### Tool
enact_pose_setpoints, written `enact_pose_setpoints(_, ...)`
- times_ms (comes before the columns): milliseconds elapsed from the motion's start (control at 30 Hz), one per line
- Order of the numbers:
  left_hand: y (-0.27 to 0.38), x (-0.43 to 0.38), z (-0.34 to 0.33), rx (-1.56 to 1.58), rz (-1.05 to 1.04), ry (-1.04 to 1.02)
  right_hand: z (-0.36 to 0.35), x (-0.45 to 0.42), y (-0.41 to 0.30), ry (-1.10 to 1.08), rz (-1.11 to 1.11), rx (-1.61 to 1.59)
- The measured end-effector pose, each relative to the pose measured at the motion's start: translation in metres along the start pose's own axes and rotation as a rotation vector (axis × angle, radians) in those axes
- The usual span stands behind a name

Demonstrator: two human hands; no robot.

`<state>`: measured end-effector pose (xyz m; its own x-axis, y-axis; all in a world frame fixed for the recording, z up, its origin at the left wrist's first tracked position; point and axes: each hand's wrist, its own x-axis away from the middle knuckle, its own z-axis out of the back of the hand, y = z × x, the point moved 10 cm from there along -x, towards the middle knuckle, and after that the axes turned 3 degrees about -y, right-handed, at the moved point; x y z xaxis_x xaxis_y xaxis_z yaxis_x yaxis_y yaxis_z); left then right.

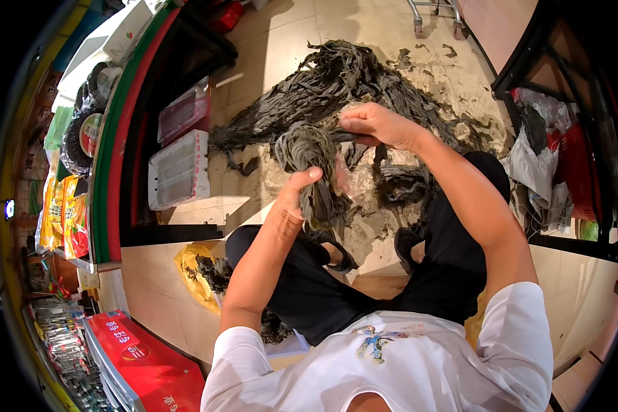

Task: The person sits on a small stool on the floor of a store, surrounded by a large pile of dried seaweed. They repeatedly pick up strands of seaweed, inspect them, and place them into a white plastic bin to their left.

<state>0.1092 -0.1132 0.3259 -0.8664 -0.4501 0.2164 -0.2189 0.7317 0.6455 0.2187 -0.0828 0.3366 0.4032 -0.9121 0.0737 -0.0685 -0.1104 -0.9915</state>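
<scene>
My left hand (297,191) grips a folded grey-green bundle (309,147) of what looks like dried kelp, its thumb on the near side. Above and to the right, my right hand (378,126) pinches a dark strip (342,135) that runs to the bundle's top; its fingertips are partly hidden. Beyond both hands, a large heap of the same dark, wrinkled strips (335,77) spreads over the tiled floor. A smaller clump of strips (399,183) lies near my right knee.
On the left, a white plastic crate (179,170) stands beside a dark-framed counter. A yellow plastic bag (193,257) with dark strips lies by my left leg. To the right, white bags (533,159) and a red basket (577,170) sit under a frame. Cart wheels (418,28) show at the top.
</scene>
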Motion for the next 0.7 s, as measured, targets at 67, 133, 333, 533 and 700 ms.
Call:
enact_pose_setpoints(67, 0.012, -0.003, 0.024, -0.158, -0.01, 0.162, 0.007, 0.006, -0.004, -0.061, -0.017, 0.034)
enact_pose_setpoints(133, 0.02, 0.001, 0.039, -0.358, 0.022, 0.332, 0.009, 0.006, -0.009, -0.02, -0.007, 0.351)
enact_pose_setpoints(333, 0.044, -0.028, 0.067, -1.016, -0.165, 0.484, -0.01, -0.001, 0.004, 0.209, -0.081, 0.903)
enact_pose_setpoints(533, 0.033, -0.044, 0.087, -1.93, 0.07, 0.678, -0.037, -0.002, 0.041, 0.043, -0.199, 1.205)
enact_pose_setpoints(700, -0.05, -0.05, 0.072, -2.138, 0.375, 0.029, -0.045, -0.006, 0.023, -0.206, 0.103, 1.19)
